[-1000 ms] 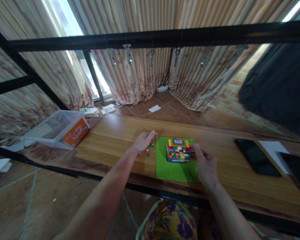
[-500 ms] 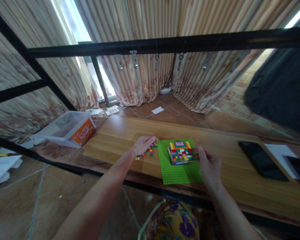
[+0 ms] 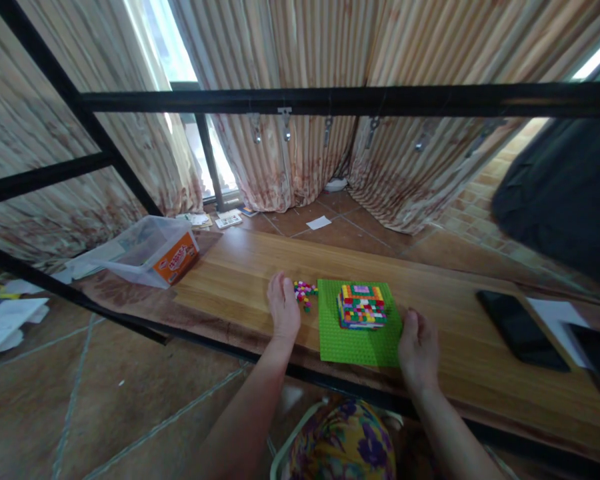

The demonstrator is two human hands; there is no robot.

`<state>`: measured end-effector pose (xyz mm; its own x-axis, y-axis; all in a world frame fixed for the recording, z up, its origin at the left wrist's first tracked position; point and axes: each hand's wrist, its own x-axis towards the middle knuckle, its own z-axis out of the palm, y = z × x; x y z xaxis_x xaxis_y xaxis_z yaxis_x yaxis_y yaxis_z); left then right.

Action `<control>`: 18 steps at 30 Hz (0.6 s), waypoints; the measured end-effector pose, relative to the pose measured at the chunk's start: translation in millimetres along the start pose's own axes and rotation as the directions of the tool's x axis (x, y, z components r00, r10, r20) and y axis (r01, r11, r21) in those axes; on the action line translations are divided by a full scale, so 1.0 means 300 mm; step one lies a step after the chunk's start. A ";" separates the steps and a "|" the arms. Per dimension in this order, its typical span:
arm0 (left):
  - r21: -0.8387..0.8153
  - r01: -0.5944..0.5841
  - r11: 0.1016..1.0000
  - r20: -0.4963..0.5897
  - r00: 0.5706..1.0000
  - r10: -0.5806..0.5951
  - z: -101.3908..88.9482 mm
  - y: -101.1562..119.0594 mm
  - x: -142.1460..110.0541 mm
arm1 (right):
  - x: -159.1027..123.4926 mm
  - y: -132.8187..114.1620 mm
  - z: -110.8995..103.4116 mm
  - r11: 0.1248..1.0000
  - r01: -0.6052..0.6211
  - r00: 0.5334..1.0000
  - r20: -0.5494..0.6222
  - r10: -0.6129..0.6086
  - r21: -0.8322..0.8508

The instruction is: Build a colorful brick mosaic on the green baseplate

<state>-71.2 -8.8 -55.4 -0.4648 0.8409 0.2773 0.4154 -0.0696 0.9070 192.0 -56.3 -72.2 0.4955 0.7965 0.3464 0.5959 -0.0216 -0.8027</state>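
A block structure of small multicoloured building bricks [image 3: 363,308] stands on a green studded baseplate [image 3: 350,348]. Beside the plate's left edge lies a small heap of loose bricks [image 3: 305,291]. My left hand [image 3: 283,308] is on the table just left of that heap, its fingers stretched out and nothing seen in it. At the right edge of the baseplate is my right hand [image 3: 419,347], turned on its side, fingers loosely bent and apart from the structure; I see nothing in it.
A clear plastic box [image 3: 145,250] with an orange label is at the table's left end. Toward the right lie a black phone-like slab [image 3: 523,329], white paper [image 3: 560,320] and another dark device [image 3: 597,353]. A black metal bar [image 3: 330,101] crosses beyond the wooden table [image 3: 240,267].
My left hand has drawn back from over the loose bricks, uncovering them, and now points forward. My right hand has let go of the brick structure's right side and moved toward me.
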 end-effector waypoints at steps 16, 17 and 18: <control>0.082 0.017 0.996 -0.080 0.997 -0.010 -0.034 -0.038 0.030 | -0.121 -0.064 0.038 0.995 0.055 0.998 -0.012 -0.056 -0.088; 0.152 0.006 0.988 -0.072 0.997 0.005 -0.076 -0.054 0.053 | -0.124 -0.070 0.029 0.995 0.057 0.998 -0.026 -0.060 -0.081; 0.234 -0.007 0.972 -0.048 0.999 0.019 -0.118 -0.071 0.078 | -0.132 -0.083 0.017 0.996 0.063 0.997 -0.048 -0.066 -0.068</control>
<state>-118.5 -6.8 -57.0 -0.4936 0.8128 0.3093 0.5904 0.0520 0.8055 154.2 -84.3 -68.6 0.4845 0.7665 0.4216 0.6676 -0.0125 -0.7444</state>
